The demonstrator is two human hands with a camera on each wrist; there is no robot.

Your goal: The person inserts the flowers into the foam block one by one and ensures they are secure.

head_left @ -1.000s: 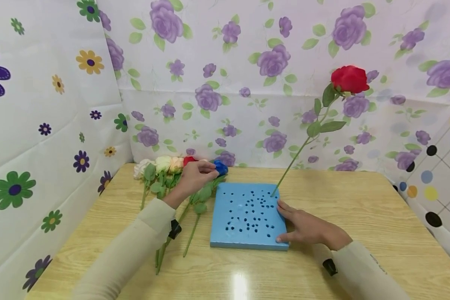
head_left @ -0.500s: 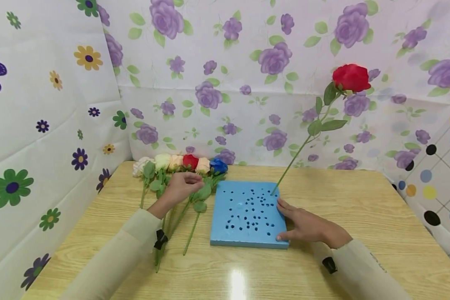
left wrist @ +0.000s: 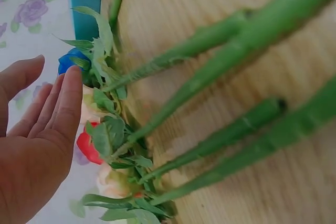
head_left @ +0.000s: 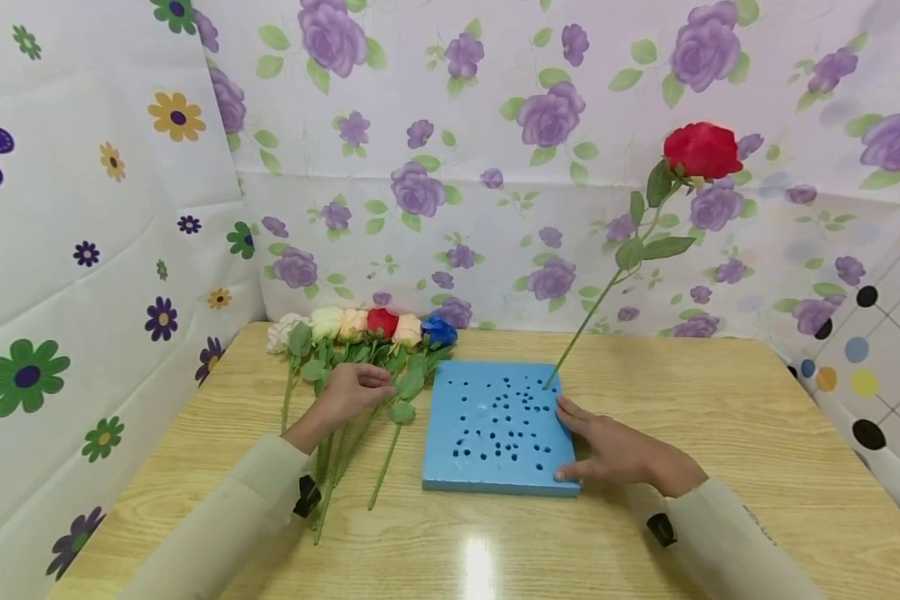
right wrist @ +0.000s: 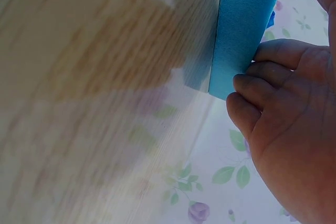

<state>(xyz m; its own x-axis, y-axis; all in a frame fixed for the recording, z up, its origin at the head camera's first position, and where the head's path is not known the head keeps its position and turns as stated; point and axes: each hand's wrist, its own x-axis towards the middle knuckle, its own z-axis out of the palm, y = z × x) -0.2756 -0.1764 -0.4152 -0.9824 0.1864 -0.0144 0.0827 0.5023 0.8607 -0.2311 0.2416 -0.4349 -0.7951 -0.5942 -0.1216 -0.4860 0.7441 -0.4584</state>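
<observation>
In the head view my left hand (head_left: 352, 393) hovers over the stems of the lying roses, holding nothing. The left wrist view shows its fingers (left wrist: 67, 100) fairly straight, the thumb apart. Beside it lie a blue rose (head_left: 439, 331), a red rose (head_left: 382, 322) and several cream or white roses (head_left: 327, 322). My right hand (head_left: 617, 450) rests against the right edge of a blue foam block (head_left: 487, 425) dotted with holes. Its fingertips (right wrist: 244, 113) touch the block's side. One red rose (head_left: 702, 151) stands in the block near its back right corner, leaning right.
The wooden table (head_left: 682, 400) carries the block and the roses. Purple-flowered cloth (head_left: 487, 225) rises behind it. A flower-printed sheet (head_left: 120, 275) hangs at the left, a dotted one (head_left: 881, 375) at the right. Long green stems (head_left: 322, 508) point toward the table's front.
My left hand has drawn back from the blue rose, moving left and nearer to me, uncovering the red and cream rose heads. My right hand and the block stay put.
</observation>
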